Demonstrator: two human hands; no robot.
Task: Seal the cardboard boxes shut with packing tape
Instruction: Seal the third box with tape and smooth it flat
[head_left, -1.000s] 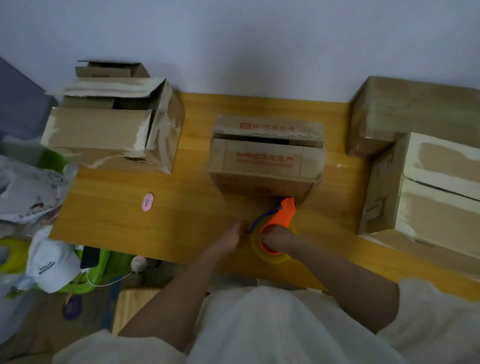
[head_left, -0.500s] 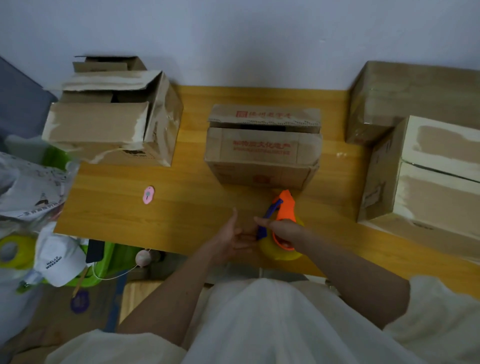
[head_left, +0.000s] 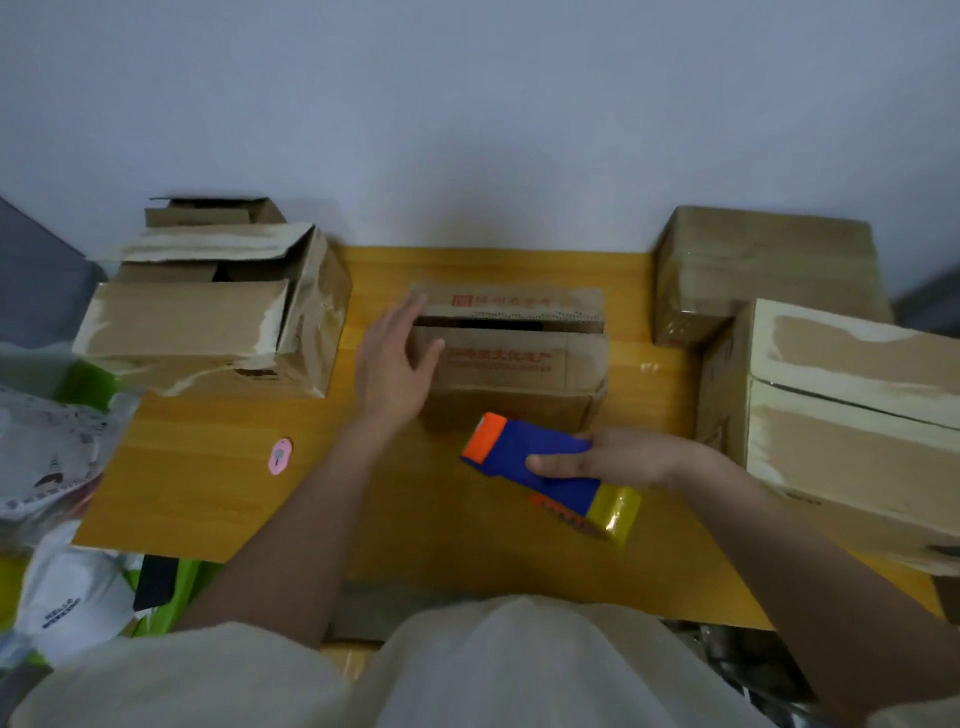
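Observation:
A small cardboard box (head_left: 519, 358) with red print sits mid-table, a dark gap showing between its two top flaps. My left hand (head_left: 395, 364) reaches to the box's left end with fingers spread and straight, at its top left corner. My right hand (head_left: 618, 460) grips a blue and orange tape dispenser (head_left: 524, 457) with a yellowish tape roll (head_left: 615, 514), held above the table just in front of the box.
Two open boxes (head_left: 208, 322) with torn flaps stand at the back left. Two larger boxes (head_left: 763, 270) (head_left: 852, 415) fill the right side. A small pink object (head_left: 279, 456) lies on the wooden table (head_left: 208, 483). Bags and a white cap lie off the table's left edge.
My left hand has left the dispenser and moved forward to the box's left end. My right hand has lifted and turned the dispenser, its blue side now up.

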